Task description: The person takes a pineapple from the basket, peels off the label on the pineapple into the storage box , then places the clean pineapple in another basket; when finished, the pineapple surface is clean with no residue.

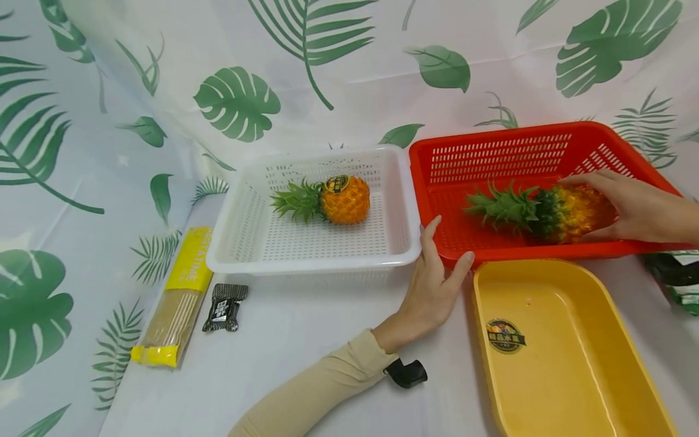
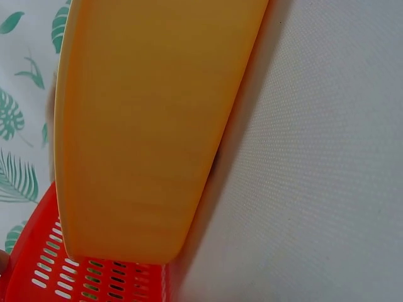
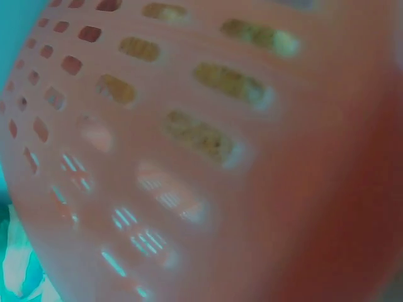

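Note:
My right hand (image 1: 636, 206) reaches into the red basket (image 1: 497, 161) and holds a pineapple (image 1: 568, 212) by its body, fingers over the top and thumb along the near side. Its leafy crown points left. Through the slots of the basket wall (image 3: 271, 170), yellowish patches of the pineapple show in the right wrist view. My left hand (image 1: 428, 291) is at the red basket's near-left corner, fingers extended along the rim beside the white basket (image 1: 322, 262). A second pineapple (image 1: 346, 200) with a dark round label lies on its side in the white basket.
A yellow tub (image 1: 551, 340) with a round sticker stands in front of the red basket. Left of the white basket lie a pasta packet (image 1: 180, 297) and a small black packet (image 1: 225, 308). A green-and-white package (image 1: 689, 297) is at the right edge. Leaf-print cloth hangs behind.

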Motion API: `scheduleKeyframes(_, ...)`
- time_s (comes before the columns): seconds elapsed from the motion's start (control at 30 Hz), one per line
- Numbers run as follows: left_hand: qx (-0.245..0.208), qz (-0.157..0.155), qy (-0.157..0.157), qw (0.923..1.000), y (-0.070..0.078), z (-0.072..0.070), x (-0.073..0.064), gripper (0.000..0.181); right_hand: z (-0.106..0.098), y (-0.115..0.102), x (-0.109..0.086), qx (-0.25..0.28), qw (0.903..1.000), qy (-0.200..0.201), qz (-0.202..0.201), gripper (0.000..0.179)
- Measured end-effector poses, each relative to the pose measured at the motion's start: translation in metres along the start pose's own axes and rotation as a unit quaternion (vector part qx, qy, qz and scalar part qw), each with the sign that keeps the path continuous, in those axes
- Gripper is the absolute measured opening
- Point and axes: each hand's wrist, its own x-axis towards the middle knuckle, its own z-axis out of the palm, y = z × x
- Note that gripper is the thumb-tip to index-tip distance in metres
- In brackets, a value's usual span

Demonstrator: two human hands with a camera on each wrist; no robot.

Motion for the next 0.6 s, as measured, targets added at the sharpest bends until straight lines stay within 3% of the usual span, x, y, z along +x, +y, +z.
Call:
scheduleKeyframes(0.4,-0.002,-0.002,-0.001,1.0000,0.0002,-0.0001,-0.0004,0.075,-0.0008,-0.0065,-0.0015,-0.011,0.9999,0.000,-0.008,0.099)
scheduleKeyframes(0.6,-0.001,0.004,-0.002,1.0000,-0.0008,-0.0002,0.0008,0.075,-0.0105,-0.0092,0.0003,-0.020,0.9992,-0.032,0.014,0.104)
